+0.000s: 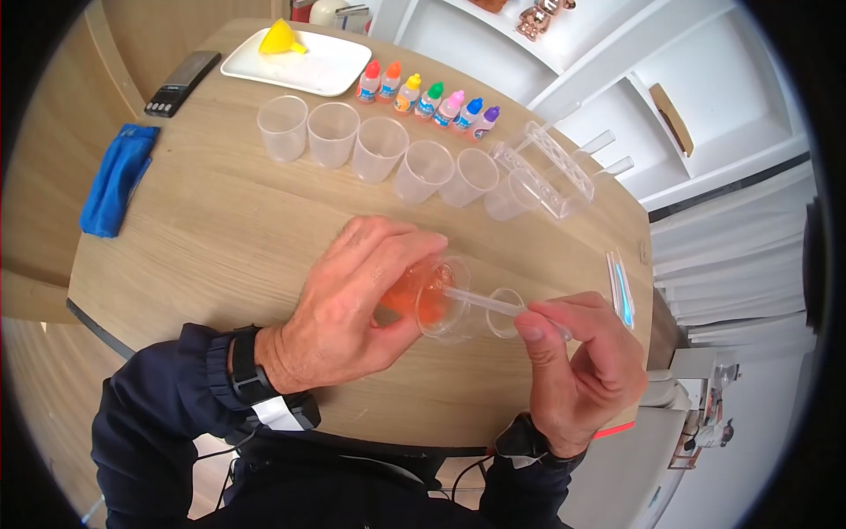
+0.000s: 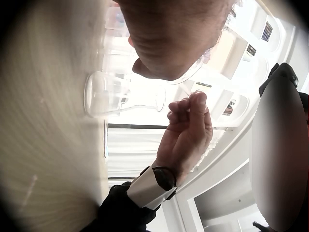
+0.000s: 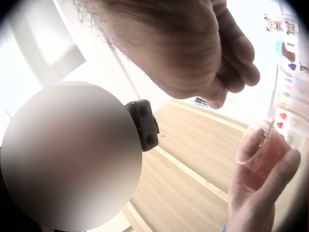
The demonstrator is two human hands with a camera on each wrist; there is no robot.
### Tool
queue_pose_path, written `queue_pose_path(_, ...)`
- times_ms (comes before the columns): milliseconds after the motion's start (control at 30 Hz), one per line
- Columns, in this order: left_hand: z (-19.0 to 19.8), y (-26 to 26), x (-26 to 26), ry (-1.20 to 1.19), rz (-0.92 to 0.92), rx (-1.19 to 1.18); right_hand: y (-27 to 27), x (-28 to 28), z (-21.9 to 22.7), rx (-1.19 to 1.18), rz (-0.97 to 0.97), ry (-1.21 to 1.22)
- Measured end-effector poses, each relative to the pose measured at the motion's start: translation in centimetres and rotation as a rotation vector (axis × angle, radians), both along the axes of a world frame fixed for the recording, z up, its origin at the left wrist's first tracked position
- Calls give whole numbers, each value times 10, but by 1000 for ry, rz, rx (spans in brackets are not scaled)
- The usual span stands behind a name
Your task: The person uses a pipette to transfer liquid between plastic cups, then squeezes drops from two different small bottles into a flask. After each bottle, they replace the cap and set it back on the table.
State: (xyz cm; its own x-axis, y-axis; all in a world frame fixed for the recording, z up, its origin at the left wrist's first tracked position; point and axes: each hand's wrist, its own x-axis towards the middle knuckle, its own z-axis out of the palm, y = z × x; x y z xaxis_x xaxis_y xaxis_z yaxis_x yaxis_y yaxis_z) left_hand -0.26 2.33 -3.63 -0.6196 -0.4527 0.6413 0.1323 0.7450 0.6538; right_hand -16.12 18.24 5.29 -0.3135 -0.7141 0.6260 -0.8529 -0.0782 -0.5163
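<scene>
My left hand [image 1: 352, 295] grips a clear plastic cup [image 1: 454, 328] with orange liquid [image 1: 407, 295] in it, tilted with its mouth toward the right. Between thumb and fingers, my right hand [image 1: 586, 357] pinches a clear plastic dropper [image 1: 485, 301], whose thin end reaches into the cup's mouth. The right wrist view also shows the cup [image 3: 268, 157] in the left hand, fingers wrapped round its side. A clear conical flask [image 2: 116, 94] stands on the table close by; from the head its round mouth [image 1: 504, 333] shows just below the dropper.
Several empty plastic cups [image 1: 333, 137] stand in a row, with colour bottles [image 1: 430, 101] behind them. A clear tube rack [image 1: 551, 172] is at the right end. Farther left lie a white tray [image 1: 251, 69] with a yellow funnel [image 1: 278, 38], a black scale [image 1: 182, 84] and a blue cloth [image 1: 119, 181].
</scene>
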Motion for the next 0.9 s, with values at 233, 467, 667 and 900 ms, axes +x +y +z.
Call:
queue_pose_path(233,0,0,0,-8,6,2,0,-1,1,40,5,-51)
queue_pose_path(467,1,-1,1,-10,2,-1,0,-3,-2,54,8,-89)
queue_pose_path(667,1,-1,0,-14,-4,10,1,-3,-1,65,3,-107)
queue_pose_path(900,0,-2,0,-15,-6,4,2,-4,-2,69,8,-137)
